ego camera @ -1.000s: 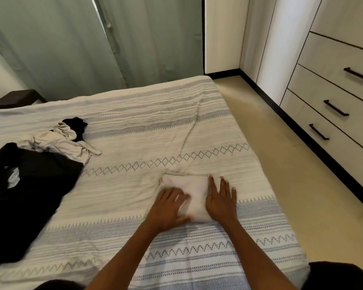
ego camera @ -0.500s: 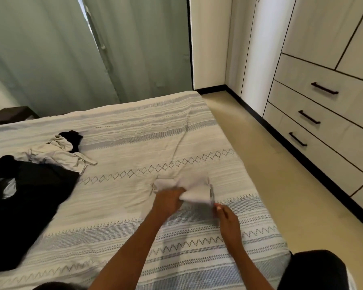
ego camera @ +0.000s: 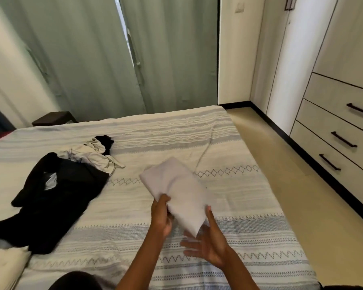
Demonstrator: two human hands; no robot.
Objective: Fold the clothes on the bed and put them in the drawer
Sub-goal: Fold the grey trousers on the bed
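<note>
folded cloth (ego camera: 176,191) lifted off bed (ego camera: 228,201), hands (ego camera: 208,243) cradling it.

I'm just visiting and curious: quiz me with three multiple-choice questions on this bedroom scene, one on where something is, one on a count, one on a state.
1. Where do the unfolded clothes lie?
A. on the floor
B. on the left part of the bed
C. in a drawer

2. How many dark drawer handles show on the right?
A. one
B. three
C. five

3. What state is the white garment in?
A. folded and lifted in the hands
B. spread flat on the bed
C. hanging on the curtain

Answers:
1 B: the black garment and the beige garment lie on the bed, left side.
2 B: three handles show.
3 A: the left hand grips the folded white garment and the right hand supports it from below.
</note>
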